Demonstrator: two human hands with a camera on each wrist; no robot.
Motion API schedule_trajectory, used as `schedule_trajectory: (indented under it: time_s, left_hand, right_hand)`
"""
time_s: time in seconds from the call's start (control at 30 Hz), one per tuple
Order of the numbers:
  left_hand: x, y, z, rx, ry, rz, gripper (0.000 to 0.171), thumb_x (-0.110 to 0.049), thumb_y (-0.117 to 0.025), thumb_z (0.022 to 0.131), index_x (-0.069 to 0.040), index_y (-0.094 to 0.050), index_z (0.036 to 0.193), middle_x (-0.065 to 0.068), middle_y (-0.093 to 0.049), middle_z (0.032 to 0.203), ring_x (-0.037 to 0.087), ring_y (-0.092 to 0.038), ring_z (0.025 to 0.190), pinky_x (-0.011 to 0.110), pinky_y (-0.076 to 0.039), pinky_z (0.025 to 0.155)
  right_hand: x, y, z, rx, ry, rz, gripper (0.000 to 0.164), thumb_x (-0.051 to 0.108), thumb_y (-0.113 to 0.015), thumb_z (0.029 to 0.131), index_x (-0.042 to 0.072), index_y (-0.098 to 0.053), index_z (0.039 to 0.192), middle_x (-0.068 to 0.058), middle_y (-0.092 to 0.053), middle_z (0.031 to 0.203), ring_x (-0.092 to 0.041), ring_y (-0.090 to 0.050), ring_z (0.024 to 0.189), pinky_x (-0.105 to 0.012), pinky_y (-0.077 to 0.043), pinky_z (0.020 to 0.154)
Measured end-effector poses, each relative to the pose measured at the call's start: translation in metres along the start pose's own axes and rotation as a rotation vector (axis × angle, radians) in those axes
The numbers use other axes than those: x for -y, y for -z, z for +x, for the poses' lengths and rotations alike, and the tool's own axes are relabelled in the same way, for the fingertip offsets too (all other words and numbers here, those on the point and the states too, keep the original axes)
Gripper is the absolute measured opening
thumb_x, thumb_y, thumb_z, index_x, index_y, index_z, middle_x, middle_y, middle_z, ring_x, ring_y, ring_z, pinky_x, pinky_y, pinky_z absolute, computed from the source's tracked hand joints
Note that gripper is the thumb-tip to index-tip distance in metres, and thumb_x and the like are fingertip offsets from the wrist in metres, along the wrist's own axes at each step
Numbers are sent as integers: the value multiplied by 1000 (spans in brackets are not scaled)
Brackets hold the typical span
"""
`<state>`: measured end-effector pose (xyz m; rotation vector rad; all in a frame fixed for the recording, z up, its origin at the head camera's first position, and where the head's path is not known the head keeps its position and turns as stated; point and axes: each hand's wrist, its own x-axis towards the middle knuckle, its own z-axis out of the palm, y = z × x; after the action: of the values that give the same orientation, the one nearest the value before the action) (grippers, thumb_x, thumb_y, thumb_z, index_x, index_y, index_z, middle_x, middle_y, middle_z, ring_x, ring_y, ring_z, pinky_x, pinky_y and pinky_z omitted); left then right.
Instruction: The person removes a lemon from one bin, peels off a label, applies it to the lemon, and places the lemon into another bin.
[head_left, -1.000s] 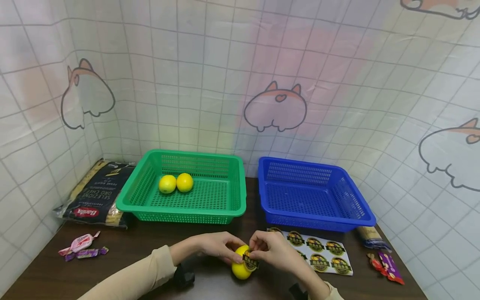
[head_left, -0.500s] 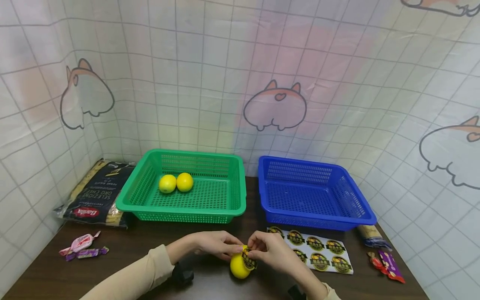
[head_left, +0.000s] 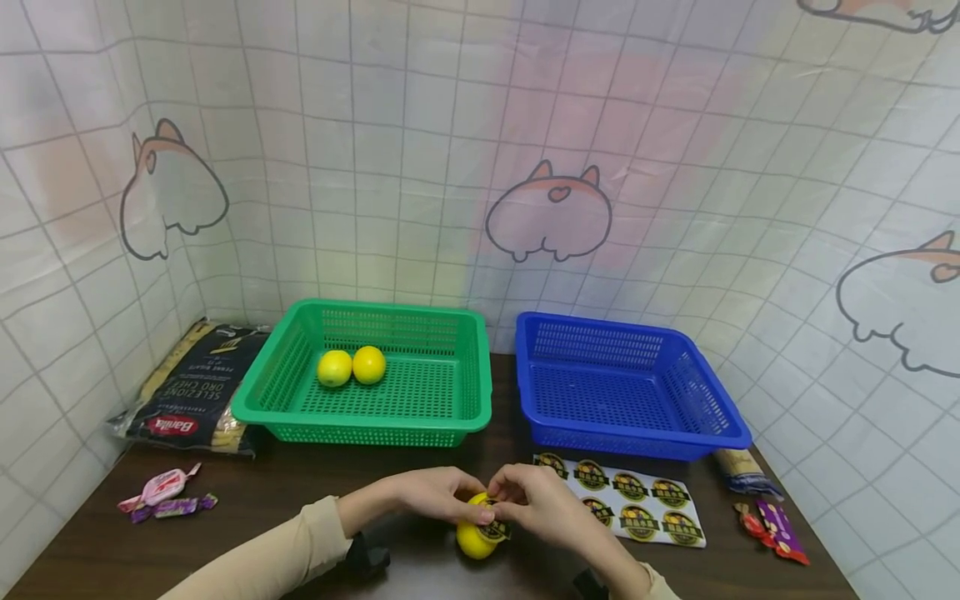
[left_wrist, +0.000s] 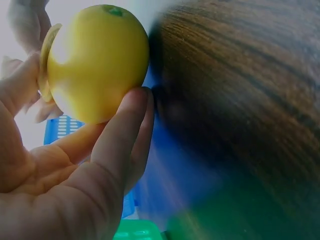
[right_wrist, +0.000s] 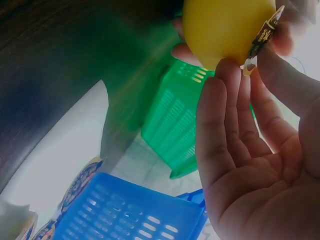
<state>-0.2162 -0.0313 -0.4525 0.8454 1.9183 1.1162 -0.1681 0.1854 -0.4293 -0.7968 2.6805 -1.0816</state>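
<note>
My left hand (head_left: 438, 493) holds a yellow lemon (head_left: 474, 545) low over the front of the table, its fingers around the back and underside. In the left wrist view the lemon (left_wrist: 100, 60) shows a green stem spot, and the left thumb presses a sticker (left_wrist: 46, 62) against its side. This sticker (head_left: 498, 528), round and black-gold with a banner, partly stands off the peel. From the right, my right hand (head_left: 543, 504) pinches the sticker's edge between thumb and fingers. The right wrist view shows the sticker (right_wrist: 264, 36) edge-on, right at the right thumb.
Behind stand a green basket (head_left: 360, 429) with two lemons (head_left: 351, 367) and a blue basket (head_left: 615, 437). A white sticker sheet (head_left: 613, 532) lies beside my right hand. Wrapped candies (head_left: 167, 493) and a pasta bag (head_left: 191, 392) are at left; more candies (head_left: 776, 532) lie at right.
The lemon has shifted slightly left and been turned. The left thumb has come onto the sticker, while the right hand has stayed at its edge.
</note>
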Motion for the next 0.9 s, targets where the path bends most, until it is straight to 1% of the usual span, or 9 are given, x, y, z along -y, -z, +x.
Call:
schedule_trajectory:
  time_s: [0.17, 0.33, 0.53, 0.63, 0.7, 0.77, 0.9]
  left_hand:
    - [4, 0, 0, 1, -12, -1, 32, -36, -64, 96, -9, -68, 113, -8, -62, 86, 4, -52, 74, 17, -43, 64]
    - [4, 1, -1, 7, -17, -15, 32, -35, -63, 97, -8, -67, 113, -6, -61, 86, 5, -52, 74, 17, -43, 64]
    - [7, -1, -1, -5, -9, -55, 30, -31, -64, 97, -7, -66, 114, -5, -61, 87, 6, -52, 75, 18, -44, 64]
    - [8, -1, 0, -7, -19, -74, 31, -31, -64, 97, -6, -66, 115, -5, -61, 88, 6, -52, 75, 18, -43, 64]
    - [8, -1, 0, -6, -28, -82, 31, -30, -64, 97, -5, -66, 116, -4, -61, 89, 7, -52, 75, 18, -43, 64]
    - [8, -1, -1, -8, -32, -89, 32, -30, -64, 97, -5, -66, 118, -5, -62, 91, 7, -52, 77, 18, -44, 65]
    - [8, -1, -3, -8, -43, -98, 34, -28, -64, 98, -3, -65, 120, -4, -64, 94, 7, -54, 80, 18, -46, 68]
  right_hand:
    - [0, -2, 0, -7, 8, -22, 9, 17, -74, 89, 12, -69, 95, -1, -72, 87, 3, -60, 76, -16, -52, 67]
    - [-2, -2, -1, 0, -15, -22, 10, 21, -74, 90, 14, -69, 97, 1, -71, 88, 4, -58, 74, -16, -50, 66]
    - [-6, -3, -2, 28, -26, 16, 17, 27, -72, 91, 13, -68, 101, 2, -67, 85, 3, -52, 66, -17, -46, 60]
    - [-7, -4, -3, 40, -54, 40, 22, 29, -70, 93, 12, -66, 106, 1, -66, 85, 3, -51, 64, -18, -45, 58]
    - [-7, -4, -3, 54, -81, 65, 24, 29, -68, 94, 12, -65, 110, 0, -66, 86, 2, -52, 63, -18, -45, 56]
    - [-6, -4, -3, 76, -113, 112, 27, 29, -67, 95, 10, -64, 114, -3, -69, 89, 0, -57, 65, -19, -48, 57]
    - [-5, -6, -3, 131, -168, 235, 34, 28, -65, 97, 5, -61, 122, -13, -73, 103, -8, -67, 77, -24, -57, 63]
